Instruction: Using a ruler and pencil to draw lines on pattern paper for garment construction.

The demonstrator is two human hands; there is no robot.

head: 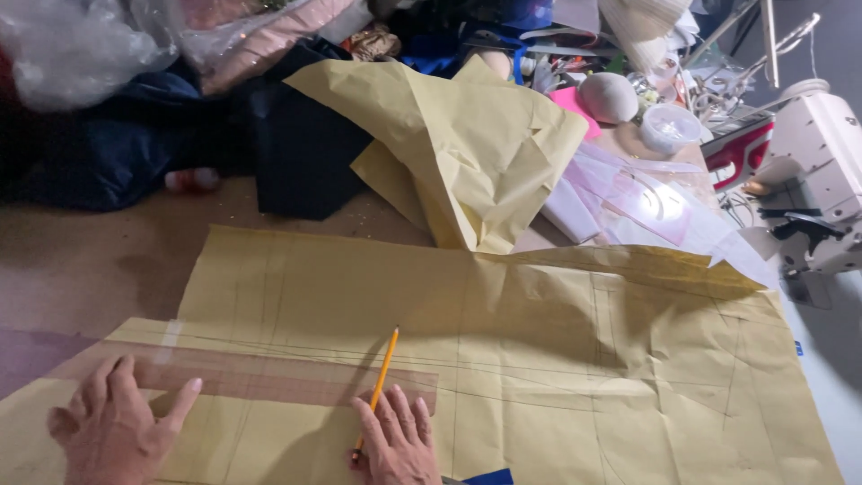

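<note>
Pencil (379, 391) in right hand (400, 445); left hand (112, 431) presses ruler (269, 377).

A large sheet of yellow pattern paper (557, 359), marked with pencilled lines, is being spread over the brown table (81, 260). On the sheet's near left part, a clear ruler (269, 377) is being pressed flat by the left hand (112, 431). Just right of the ruler, a yellow pencil (379, 391) is being held by the right hand (400, 445), its tip pointing away. Beyond the sheet, crumpled yellow paper (467, 144) and dark fabric (296, 153) are lying; a white sewing machine (822, 171) is standing to its far right.
</note>
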